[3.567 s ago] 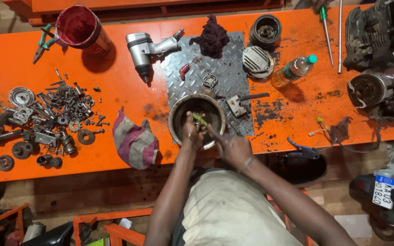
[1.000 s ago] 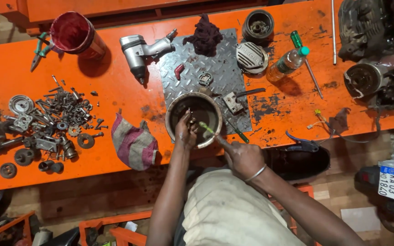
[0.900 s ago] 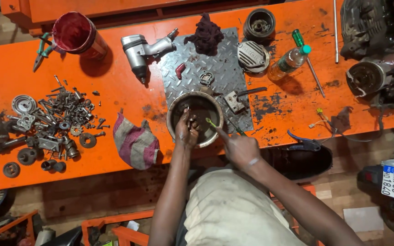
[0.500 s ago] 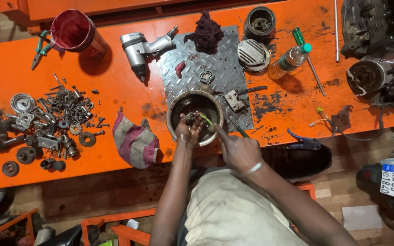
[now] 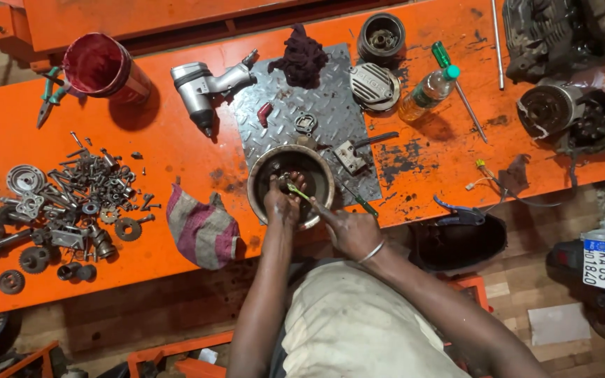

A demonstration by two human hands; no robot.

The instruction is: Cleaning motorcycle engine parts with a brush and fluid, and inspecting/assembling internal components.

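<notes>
Both hands are working inside a greasy round metal bowl at the near edge of the orange tabletop.

The tabletop [image 5: 176,161] is carrying everything. The bowl [image 5: 290,184], lying directly under both hands, is looking heavy, stiff and slick with oil, so its rim would likely be the surest hold; its dark inside seems to be holding a small part, too small to tell. The left hand [image 5: 281,203] is closing over that part inside the bowl. The right hand [image 5: 351,231], just outside the rim, is clamping on a thin green-handled brush [image 5: 301,192], light and probably slippery, its tip reaching into the bowl. Up and left of the hands, a red bucket [image 5: 99,66] is showing nothing inside.
</notes>
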